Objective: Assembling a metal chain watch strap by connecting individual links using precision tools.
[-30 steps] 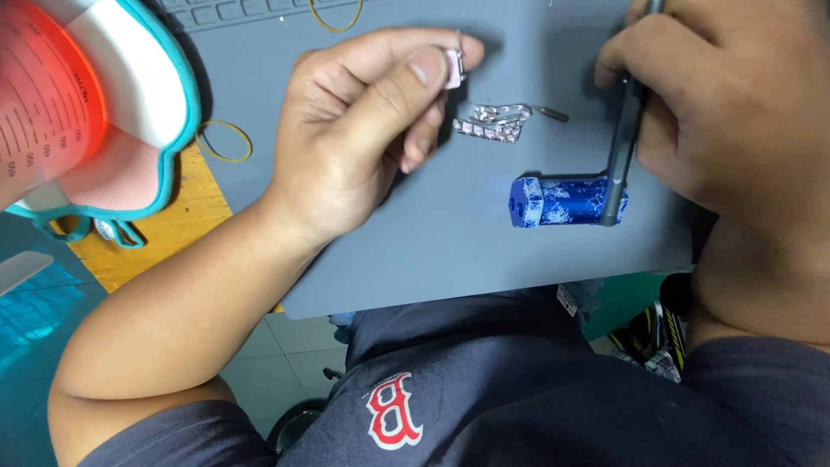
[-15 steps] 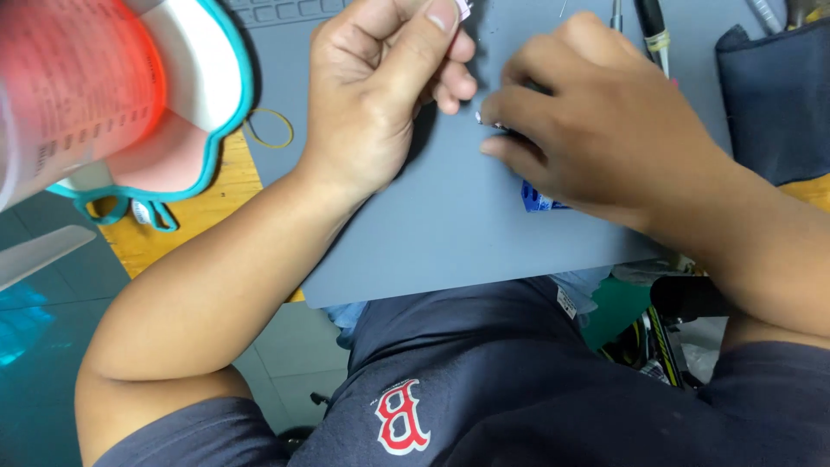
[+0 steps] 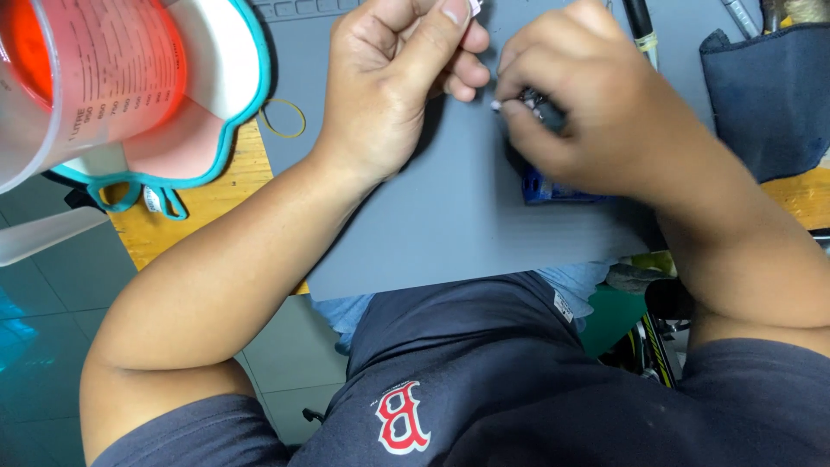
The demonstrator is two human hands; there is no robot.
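- Our left hand [image 3: 402, 82] is curled over the grey work mat [image 3: 450, 225], thumb pressed against the forefinger to pinch a small pale part [image 3: 474, 7] at the top edge of the view; what the part is, we cannot tell.
- Our right hand [image 3: 579, 104] lies just beside it, fingers bunched together and gripping a small dark piece [image 3: 545, 111] with a pale tip; the piece is mostly hidden under the fingers.
- Nearest to us, a dark shirt with a red emblem [image 3: 402, 419] fills the bottom of the view, with both forearms crossing above it.
- Under our right hand, on the mat, a blue translucent object [image 3: 540, 190] peeks out, touching the heel of the hand.
- A yellow rubber band [image 3: 284, 118] lies on the wooden tabletop [image 3: 207, 212] just left of the mat.
- At far left, a clear measuring jug [image 3: 82, 73] glowing red sits on a white pad with a teal rim [image 3: 251, 82].
- Farthest off, a black-handled tool [image 3: 640, 22] and a dark blue cloth pouch [image 3: 765, 95] rest at the upper right of the mat.
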